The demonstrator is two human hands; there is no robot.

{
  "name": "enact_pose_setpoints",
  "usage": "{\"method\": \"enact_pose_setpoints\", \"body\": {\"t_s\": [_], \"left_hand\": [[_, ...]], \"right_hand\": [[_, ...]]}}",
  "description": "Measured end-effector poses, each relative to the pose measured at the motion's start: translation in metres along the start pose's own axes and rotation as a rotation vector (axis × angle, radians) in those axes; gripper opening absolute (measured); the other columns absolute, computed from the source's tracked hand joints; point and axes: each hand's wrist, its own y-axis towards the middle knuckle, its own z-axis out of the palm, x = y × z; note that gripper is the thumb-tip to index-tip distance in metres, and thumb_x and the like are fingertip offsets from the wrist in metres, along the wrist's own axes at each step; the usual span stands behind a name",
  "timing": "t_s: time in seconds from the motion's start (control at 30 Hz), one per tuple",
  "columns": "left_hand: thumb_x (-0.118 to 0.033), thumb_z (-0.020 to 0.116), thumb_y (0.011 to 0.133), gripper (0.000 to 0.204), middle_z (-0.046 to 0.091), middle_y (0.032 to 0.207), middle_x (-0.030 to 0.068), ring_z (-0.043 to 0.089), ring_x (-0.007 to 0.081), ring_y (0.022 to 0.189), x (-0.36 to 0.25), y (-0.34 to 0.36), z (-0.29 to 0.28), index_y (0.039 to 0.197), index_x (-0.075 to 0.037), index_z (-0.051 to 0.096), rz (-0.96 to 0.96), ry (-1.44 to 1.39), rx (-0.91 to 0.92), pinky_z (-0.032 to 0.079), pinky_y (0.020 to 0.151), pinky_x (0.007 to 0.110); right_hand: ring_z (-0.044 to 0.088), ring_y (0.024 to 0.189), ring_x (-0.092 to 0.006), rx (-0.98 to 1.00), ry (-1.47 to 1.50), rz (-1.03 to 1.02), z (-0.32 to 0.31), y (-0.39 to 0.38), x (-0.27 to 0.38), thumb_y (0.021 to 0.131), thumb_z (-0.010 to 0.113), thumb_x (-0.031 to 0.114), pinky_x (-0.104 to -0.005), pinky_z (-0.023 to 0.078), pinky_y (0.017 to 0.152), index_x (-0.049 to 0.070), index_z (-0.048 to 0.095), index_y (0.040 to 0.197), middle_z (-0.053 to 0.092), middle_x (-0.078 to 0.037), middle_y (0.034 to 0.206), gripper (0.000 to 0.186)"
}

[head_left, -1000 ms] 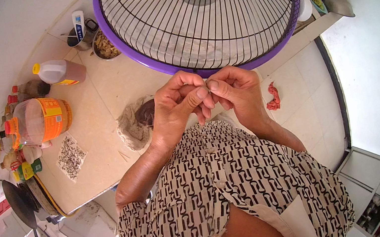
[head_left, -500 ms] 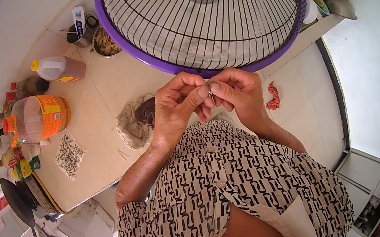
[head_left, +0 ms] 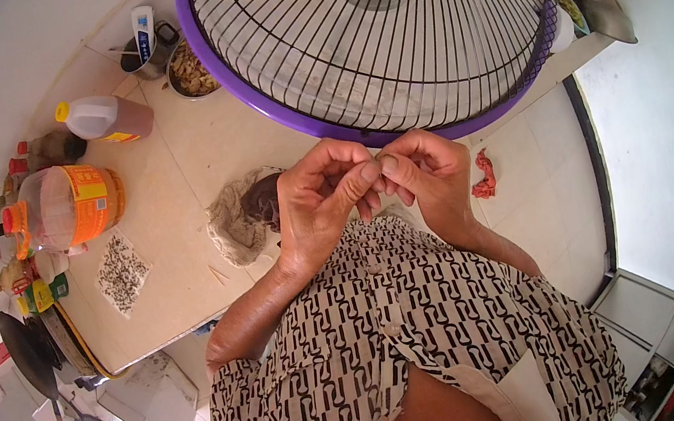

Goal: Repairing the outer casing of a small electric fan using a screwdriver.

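Observation:
A large fan guard of black wire (head_left: 352,87) with a purple rim (head_left: 255,104) stands in front of me, its lower edge just beyond my fingers. My left hand (head_left: 319,200) and my right hand (head_left: 436,180) meet fingertip to fingertip below that rim. Thumbs and index fingers of both are pinched together. Whatever tiny piece lies between them is covered by the fingertips. To the left of my left wrist, a crumpled beige net cloth (head_left: 234,223) lies on the table with a dark brown bundle (head_left: 262,201) against it.
Along the left stand a big oil jug (head_left: 78,205), a smaller yellow-capped jug (head_left: 108,122) and several bottles. A speckled square sheet (head_left: 123,273) lies near them. Behind are a metal bowl of food pieces (head_left: 190,70) and a metal mug (head_left: 143,64). A red scrap (head_left: 483,175) lies at right.
A small silvery piece showed between my fingertips before; now it is hidden. Both hands sit slightly lower, and the fan guard appears shifted a little down and right.

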Motion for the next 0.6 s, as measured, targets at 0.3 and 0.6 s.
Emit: {"method": "enact_pose_setpoints", "body": {"t_s": [0.3,0.6], "left_hand": [[-0.012,0.062,0.099,0.014,0.067,0.082,0.0077,0.062,0.0089,0.065,0.0019,0.0010,-0.0018,0.102,0.002,0.060,-0.045,-0.080,-0.005,0.051,0.054,0.021],[-0.011,0.066,0.096,0.014,0.067,0.082,0.0071,0.062,0.0083,0.066,0.0021,0.0023,-0.0015,0.100,0.001,0.062,-0.045,-0.088,-0.016,0.051,0.054,0.021]], "right_hand": [[0.055,0.060,-0.0042,-0.008,-0.011,-0.014,0.0011,0.0002,0.0027,0.093,0.070,0.011,-0.0187,0.038,0.046,-0.001,0.066,0.091,0.064,-0.002,0.073,0.013],[0.050,0.054,-0.0037,-0.003,0.020,0.022,0.0002,0.0002,0.0046,0.094,0.069,0.013,-0.0189,0.036,0.045,-0.001,0.068,0.095,0.064,-0.003,0.072,0.014]]}}
